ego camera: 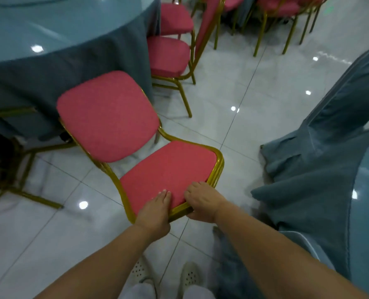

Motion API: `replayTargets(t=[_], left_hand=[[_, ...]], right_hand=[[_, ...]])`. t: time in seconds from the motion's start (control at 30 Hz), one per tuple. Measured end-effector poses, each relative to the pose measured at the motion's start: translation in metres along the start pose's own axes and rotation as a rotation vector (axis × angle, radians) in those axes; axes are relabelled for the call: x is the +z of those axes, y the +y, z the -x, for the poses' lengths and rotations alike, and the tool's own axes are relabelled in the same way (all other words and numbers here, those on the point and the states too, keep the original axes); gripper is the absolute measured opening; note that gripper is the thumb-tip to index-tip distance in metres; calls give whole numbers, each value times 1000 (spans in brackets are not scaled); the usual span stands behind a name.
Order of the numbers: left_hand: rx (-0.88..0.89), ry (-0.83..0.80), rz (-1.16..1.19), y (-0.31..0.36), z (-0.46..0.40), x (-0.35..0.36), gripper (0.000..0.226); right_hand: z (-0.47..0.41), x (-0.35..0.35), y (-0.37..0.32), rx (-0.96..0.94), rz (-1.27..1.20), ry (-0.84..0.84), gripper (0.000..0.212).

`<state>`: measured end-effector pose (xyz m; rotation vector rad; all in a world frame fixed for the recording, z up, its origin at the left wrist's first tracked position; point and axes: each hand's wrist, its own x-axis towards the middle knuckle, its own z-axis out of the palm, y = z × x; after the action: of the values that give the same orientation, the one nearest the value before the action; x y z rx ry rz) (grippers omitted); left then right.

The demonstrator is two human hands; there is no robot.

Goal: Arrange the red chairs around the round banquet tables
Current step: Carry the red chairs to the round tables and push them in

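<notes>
A red chair (108, 115) with a gold frame stands in front of me, its seat pointing at the round banquet table (39, 39) draped in blue cloth at the upper left. Both hands hold the top of its padded backrest. My left hand (155, 209) lies over the top edge with fingers straight on the red padding and the thumb hidden beneath. My right hand (203, 201) grips the gold top rail, fingers curled over the front and thumb under. Two more red chairs (168, 55) stand tucked at the table's right side.
A second blue-draped table (330, 158) fills the right side, its cloth pooling on the glossy white tile floor (254, 104). More red chairs (274, 9) crowd the top right. A gold chair frame (17, 169) stands at the left. My shoes (166, 275) show at the bottom.
</notes>
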<state>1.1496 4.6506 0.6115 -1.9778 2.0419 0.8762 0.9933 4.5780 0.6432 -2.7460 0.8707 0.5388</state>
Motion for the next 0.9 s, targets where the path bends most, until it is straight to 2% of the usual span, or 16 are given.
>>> replayTargets(t=[0.23,0.5,0.77,0.9], left_hand=[[11,14,104,30,40,-78,79],[-44,141,436,37,51,-107,71],[-123,266,504,-17,44,-145,49],[-131,289,533,-58,30,-174,35]], right_hand=[[30,-85,4,-41,-6,106,35],[35,-131,10,-19,68,225,44],[-10,-162,1,144,53,346,40],[-50,-193,-10,255,2,331,41]])
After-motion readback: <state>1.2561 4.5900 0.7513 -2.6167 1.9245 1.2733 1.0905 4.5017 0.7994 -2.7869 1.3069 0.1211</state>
